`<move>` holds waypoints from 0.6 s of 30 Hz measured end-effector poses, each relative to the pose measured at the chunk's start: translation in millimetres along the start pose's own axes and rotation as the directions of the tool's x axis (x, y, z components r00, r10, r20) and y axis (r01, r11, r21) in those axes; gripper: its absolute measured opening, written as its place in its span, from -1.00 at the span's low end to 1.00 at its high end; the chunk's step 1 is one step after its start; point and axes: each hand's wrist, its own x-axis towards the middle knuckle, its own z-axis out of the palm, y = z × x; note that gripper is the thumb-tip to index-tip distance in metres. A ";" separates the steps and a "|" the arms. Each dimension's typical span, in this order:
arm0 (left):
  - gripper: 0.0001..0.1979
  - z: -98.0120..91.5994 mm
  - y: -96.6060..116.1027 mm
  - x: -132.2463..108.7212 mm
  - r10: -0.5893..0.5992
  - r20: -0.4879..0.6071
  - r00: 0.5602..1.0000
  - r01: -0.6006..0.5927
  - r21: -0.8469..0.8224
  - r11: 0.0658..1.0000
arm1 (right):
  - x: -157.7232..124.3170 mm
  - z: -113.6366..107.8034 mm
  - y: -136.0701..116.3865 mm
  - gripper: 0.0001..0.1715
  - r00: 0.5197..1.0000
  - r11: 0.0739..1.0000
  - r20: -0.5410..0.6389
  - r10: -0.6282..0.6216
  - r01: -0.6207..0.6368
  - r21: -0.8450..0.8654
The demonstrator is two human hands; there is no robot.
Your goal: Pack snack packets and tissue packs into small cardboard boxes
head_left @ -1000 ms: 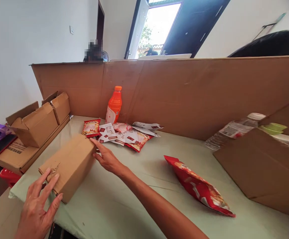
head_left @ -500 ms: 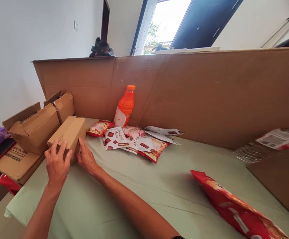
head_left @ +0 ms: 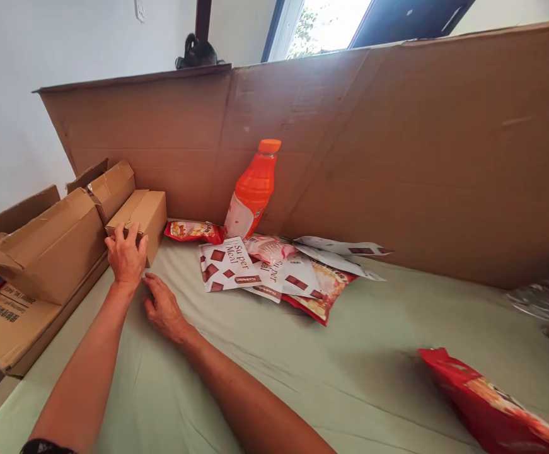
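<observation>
A small closed cardboard box (head_left: 150, 214) stands on the green cloth near the back wall, beside other cartons. My left hand (head_left: 127, 255) touches its near end, fingers spread over the front top edge and not wrapped round it. Just in front of the box, my right hand (head_left: 165, 310) rests low over the cloth, apart from the box, its fingers loosely extended and holding nothing. Right of the box lies a small red snack packet (head_left: 193, 231), and next to that an orange drink bottle (head_left: 254, 189) leans at the cardboard wall.
Open cartons (head_left: 61, 243) line the left side on a flat printed box (head_left: 12, 318). White "Super Meal" pouches (head_left: 229, 268) overlap a red packet (head_left: 324, 290) in the middle. A large red bag (head_left: 486, 403) lies at front right. The cardboard wall (head_left: 397, 170) closes the back.
The small box has slid back toward the wall with my left hand on its near end. My right hand has come off its side. The small red packet has shifted and tilted. My view has dipped.
</observation>
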 end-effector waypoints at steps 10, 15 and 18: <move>-0.55 21.8 -4.3 37.1 0.001 0.030 1.000 0.000 -0.018 1.000 | 3.4 -5.6 -9.3 -0.58 0.999 0.999 0.030 0.026 -0.026 -0.026; -0.40 21.5 -5.5 29.5 0.046 0.029 0.999 -0.045 -0.020 0.999 | 7.1 -8.5 -14.5 -0.61 0.998 0.998 0.036 0.046 -0.044 -0.034; -0.25 16.3 1.3 6.7 0.112 0.011 0.994 -0.112 -0.008 0.994 | 10.5 -9.3 -17.5 -0.60 0.998 0.998 0.041 0.048 -0.046 -0.037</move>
